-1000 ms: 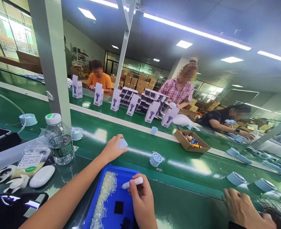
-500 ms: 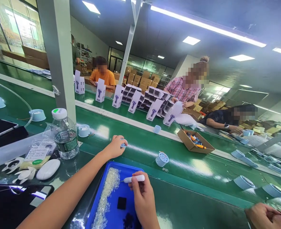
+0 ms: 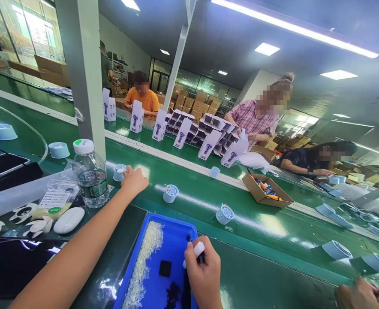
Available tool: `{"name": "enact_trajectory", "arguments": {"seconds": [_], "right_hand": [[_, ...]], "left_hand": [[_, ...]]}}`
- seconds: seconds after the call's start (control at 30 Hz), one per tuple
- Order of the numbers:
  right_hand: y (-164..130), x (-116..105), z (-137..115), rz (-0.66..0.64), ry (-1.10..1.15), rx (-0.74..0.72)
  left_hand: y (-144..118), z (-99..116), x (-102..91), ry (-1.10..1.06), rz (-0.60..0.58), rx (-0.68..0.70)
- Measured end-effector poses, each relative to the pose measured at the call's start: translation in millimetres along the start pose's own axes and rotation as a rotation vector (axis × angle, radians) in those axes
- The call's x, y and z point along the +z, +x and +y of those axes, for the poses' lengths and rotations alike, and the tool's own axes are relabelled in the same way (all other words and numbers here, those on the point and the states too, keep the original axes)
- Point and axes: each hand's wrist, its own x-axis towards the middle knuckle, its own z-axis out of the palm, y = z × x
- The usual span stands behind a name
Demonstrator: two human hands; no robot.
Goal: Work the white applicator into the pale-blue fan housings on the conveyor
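A: A factory hall, strip lights overhead, with a long green conveyor belt [image 3: 273,227] running across and a white post [image 3: 83,73] rising from it. Stacked brown cartons sit at the back.

B: And the hands?

A: The left hand [image 3: 134,180] is stretched out over the belt, fingers touching a small pale blue cup [image 3: 119,172] just beside the post. I cannot tell whether the fingers have closed on it. The right hand [image 3: 204,274] is clamped around a white pen-like tool [image 3: 196,252], tip pointing down over a blue tray [image 3: 163,244] at the near edge.

B: What is in the tray?

A: A strip of tiny clear beads [image 3: 142,266] along its left side and a small black square [image 3: 165,268] near the middle.

B: Any writing to read?

A: Little. The water bottle [image 3: 91,176] has a dark label and a green dot on its white cap, but the text is too small. A plastic bag [image 3: 52,201] beside it carries a white label and a green sticker, also unreadable. The upright white boxes [image 3: 209,143] across the belt show a purple picture, no legible words.

B: Anything else on the belt?

A: Two more pale blue round parts [image 3: 170,193], [image 3: 224,214] lie apart beyond the tray, and an open cardboard box [image 3: 266,193] holds orange-handled pieces. Three people work on the far side; another person's hand [image 3: 359,294] shows at the lower right.
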Motion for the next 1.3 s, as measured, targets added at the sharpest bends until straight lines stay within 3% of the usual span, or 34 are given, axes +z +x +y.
{"name": "enact_trajectory", "arguments": {"seconds": [0.2, 0.47, 0.73, 0.97, 1.03, 1.17, 1.3], "right_hand": [[2, -2, 2, 0.016, -0.05, 0.031], [0, 1, 3, 0.012, -0.065, 0.032], [-3, 5, 4, -0.089, 0.009, -0.102], [-3, 5, -3, 0.005, 0.085, -0.129], [-4, 8, -7, -0.043, 0.079, -0.145], [-5, 12, -12, -0.166, 0.109, -0.144], [-3, 7, -13, -0.023, 0.283, -0.066]], "left_hand": [[6, -6, -4.7, 0.073, -0.125, -0.114], [13, -11, 3.6, 0.086, -0.102, -0.017], [-3, 10, 2.7, 0.041, -0.085, 0.134], [-2, 2, 9.9, 0.035, -0.037, 0.113], [-1, 1, 9.4, -0.064, -0.028, 0.094], [-3, 10, 5.1, -0.577, -0.105, 0.016], [-13, 28, 1.9, -0.836, -0.332, 0.032]]}}
